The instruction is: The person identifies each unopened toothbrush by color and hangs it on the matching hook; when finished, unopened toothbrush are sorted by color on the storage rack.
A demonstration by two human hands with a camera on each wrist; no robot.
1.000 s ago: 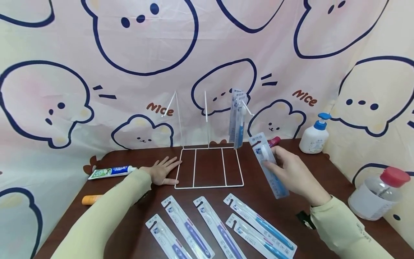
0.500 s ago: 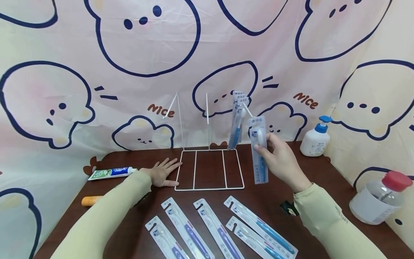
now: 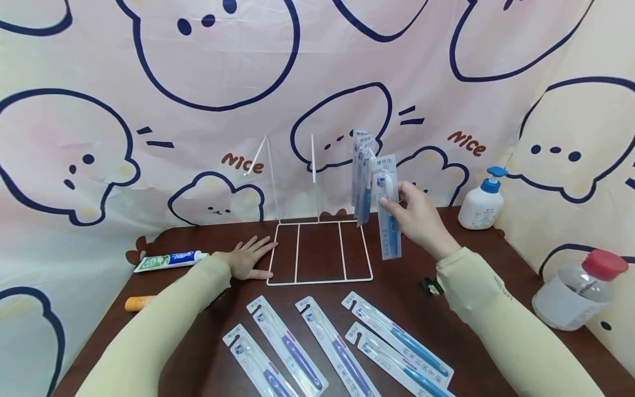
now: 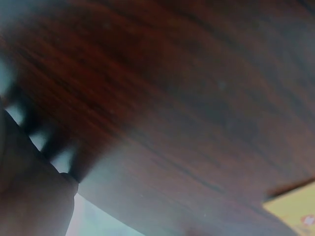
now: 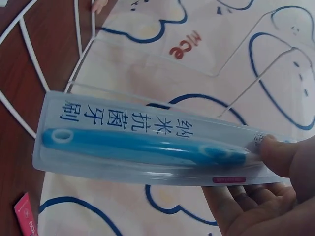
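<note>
Right hand (image 3: pixel 421 219): grasping a packaged toothbrush (image 3: pixel 388 226), upright, between thumb and fingers.
Left hand (image 3: pixel 246 261): unclenched, fingers spread, at the left edge of the wire rack (image 3: pixel 319 283).
Hung packs (image 3: pixel 364 184): on the rack, just left of the right hand.
Loose packs (image 3: pixel 288 346): five, on the desk (image 3: pixel 198 236), nearer the person than either hand.

- One toothbrush pack (image 3: pixel 389 231) in the right fingers (image 3: pixel 391 208)
- At least two hanging packs (image 3: pixel 364 182) beside those
- Five lying packs (image 3: pixel 338 348) below them
- One wire rack (image 3: pixel 318 282) beside the left fingers (image 3: pixel 263 246)
- One toothpaste tube (image 3: pixel 166 261), one orange item (image 3: pixel 138 303), left of these
- One pump bottle (image 3: pixel 480 207), one red-lidded jar (image 3: pixel 565 302), right of the right fingers
- One pink item (image 5: pixel 24 215)
</note>
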